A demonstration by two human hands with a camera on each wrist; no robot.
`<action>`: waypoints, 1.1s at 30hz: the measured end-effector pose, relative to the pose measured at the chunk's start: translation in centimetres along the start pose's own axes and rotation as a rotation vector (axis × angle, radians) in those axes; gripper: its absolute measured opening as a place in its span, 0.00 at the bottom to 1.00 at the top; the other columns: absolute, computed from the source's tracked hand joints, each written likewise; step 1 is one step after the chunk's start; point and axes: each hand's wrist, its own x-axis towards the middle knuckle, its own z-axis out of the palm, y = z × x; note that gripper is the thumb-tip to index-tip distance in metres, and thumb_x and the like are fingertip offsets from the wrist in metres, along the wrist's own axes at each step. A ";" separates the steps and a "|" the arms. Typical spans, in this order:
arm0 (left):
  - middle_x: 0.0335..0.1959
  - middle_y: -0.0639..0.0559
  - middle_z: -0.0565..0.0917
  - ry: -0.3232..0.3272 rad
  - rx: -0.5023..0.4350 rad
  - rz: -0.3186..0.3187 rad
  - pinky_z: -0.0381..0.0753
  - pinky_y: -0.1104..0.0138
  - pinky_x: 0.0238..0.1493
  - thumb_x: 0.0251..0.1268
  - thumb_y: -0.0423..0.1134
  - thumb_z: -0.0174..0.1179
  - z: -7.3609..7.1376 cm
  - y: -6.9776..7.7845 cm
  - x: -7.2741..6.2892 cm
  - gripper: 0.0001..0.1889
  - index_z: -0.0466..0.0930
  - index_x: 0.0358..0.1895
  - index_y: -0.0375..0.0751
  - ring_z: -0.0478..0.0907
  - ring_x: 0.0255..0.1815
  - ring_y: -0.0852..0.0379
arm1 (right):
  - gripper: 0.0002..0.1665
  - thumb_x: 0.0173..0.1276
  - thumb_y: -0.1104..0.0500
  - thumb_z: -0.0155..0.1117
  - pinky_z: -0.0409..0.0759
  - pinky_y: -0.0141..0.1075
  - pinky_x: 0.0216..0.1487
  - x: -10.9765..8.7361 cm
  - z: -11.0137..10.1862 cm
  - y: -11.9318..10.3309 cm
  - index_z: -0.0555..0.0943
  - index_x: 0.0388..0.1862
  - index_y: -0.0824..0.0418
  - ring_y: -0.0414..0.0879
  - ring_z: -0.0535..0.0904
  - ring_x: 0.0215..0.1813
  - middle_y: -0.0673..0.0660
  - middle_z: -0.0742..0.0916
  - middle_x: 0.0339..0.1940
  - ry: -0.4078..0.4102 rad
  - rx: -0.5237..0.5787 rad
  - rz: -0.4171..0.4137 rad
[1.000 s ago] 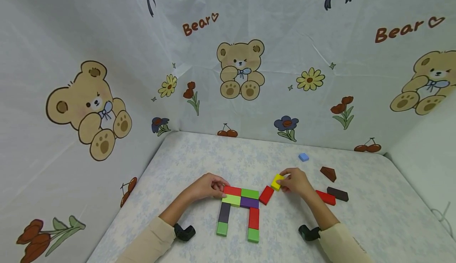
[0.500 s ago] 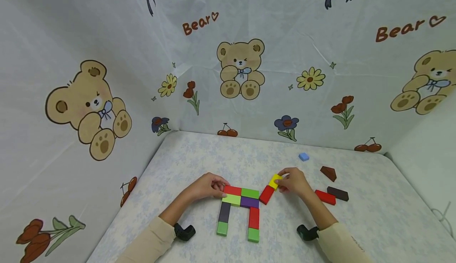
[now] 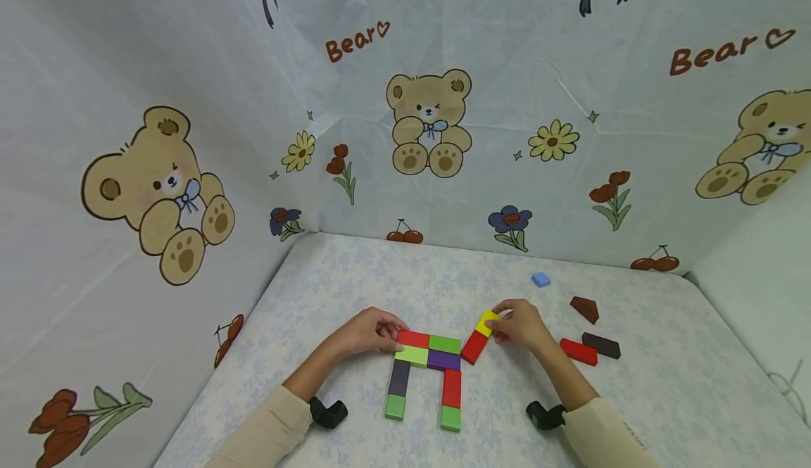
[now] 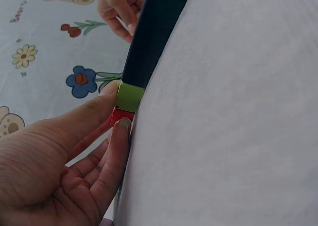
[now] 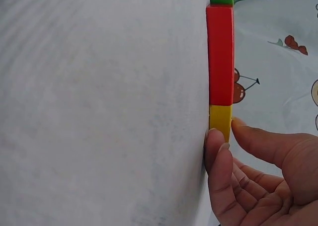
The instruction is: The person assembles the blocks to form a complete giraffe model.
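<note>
In the head view, colored wooden blocks lie flat. My left hand (image 3: 370, 331) holds the left end of the body, its fingertips against the red block (image 3: 414, 339) and the light green block (image 3: 412, 357) below it. A green block (image 3: 445, 344) and a purple block (image 3: 444, 360) adjoin them. My right hand (image 3: 521, 322) pinches a yellow block (image 3: 487, 322) between thumb and fingers. Its lower end meets the slanted red block (image 3: 474, 348); in the right wrist view, the yellow block (image 5: 220, 120) touches the red block (image 5: 220, 57) end to end.
Two legs stretch toward me: a dark block (image 3: 399, 378) and a red block (image 3: 452, 388), each ending in green. At right lie a loose red block (image 3: 579, 352), a black block (image 3: 600, 345), a brown piece (image 3: 584, 309) and a blue piece (image 3: 541, 279).
My right hand has slid the yellow block down and left, closing its gap with the slanted red block. The left hand has stayed in place.
</note>
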 end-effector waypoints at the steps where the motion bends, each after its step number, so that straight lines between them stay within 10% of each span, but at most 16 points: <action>1: 0.31 0.54 0.84 0.001 -0.001 0.001 0.76 0.70 0.32 0.59 0.35 0.75 0.0 0.0 0.0 0.17 0.88 0.51 0.39 0.77 0.28 0.62 | 0.22 0.68 0.61 0.71 0.84 0.36 0.30 0.0 0.0 0.0 0.79 0.55 0.72 0.48 0.83 0.23 0.57 0.85 0.25 0.000 0.000 0.000; 33: 0.31 0.55 0.84 0.003 0.031 0.018 0.76 0.69 0.32 0.59 0.35 0.75 0.1 0.0 -0.1 0.15 0.88 0.51 0.42 0.76 0.28 0.61 | 0.21 0.66 0.59 0.73 0.76 0.35 0.26 -6.7 -6.8 5.4 0.83 0.53 0.71 0.46 0.83 0.32 0.53 0.85 0.32 0.218 -0.290 -0.279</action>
